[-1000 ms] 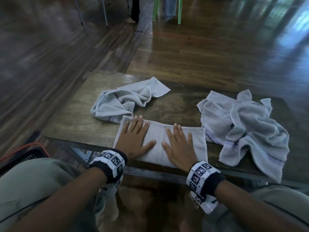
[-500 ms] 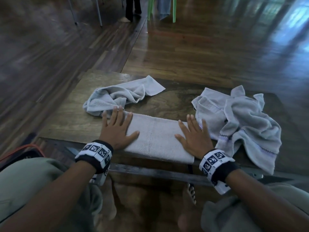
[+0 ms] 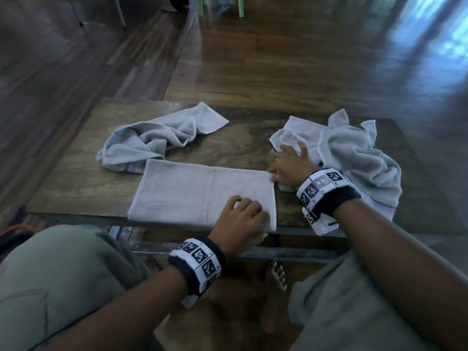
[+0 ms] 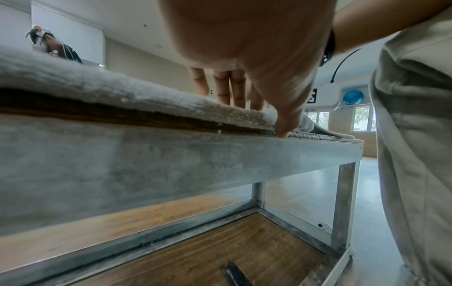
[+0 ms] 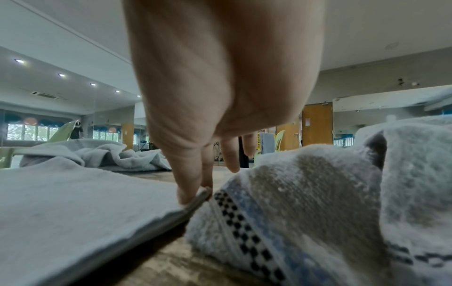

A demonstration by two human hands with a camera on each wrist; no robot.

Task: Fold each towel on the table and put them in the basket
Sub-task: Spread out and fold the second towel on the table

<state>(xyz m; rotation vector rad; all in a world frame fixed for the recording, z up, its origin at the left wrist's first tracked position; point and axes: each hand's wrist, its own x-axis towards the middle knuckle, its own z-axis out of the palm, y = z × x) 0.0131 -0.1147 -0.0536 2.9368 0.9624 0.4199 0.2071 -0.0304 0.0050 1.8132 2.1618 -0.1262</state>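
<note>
Both hands pinch the right end of the folded towel (image 3: 202,193) at frame centre on the table (image 3: 76,183): left hand (image 3: 240,219) near corner, right hand (image 3: 287,163) far corner, likely to fold it leftward.

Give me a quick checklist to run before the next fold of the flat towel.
1. Right hand pinches the far right corner of the flat towel: ok.
2. Left hand grips the near right corner: ok.
3. Flat towel lies smooth: ok.
4. Left end free of the crumpled towel: cannot tell, they meet there.
5. Towel heap clear of the right edge: not ok, touching.
6. Basket within reach: cannot tell.
</note>
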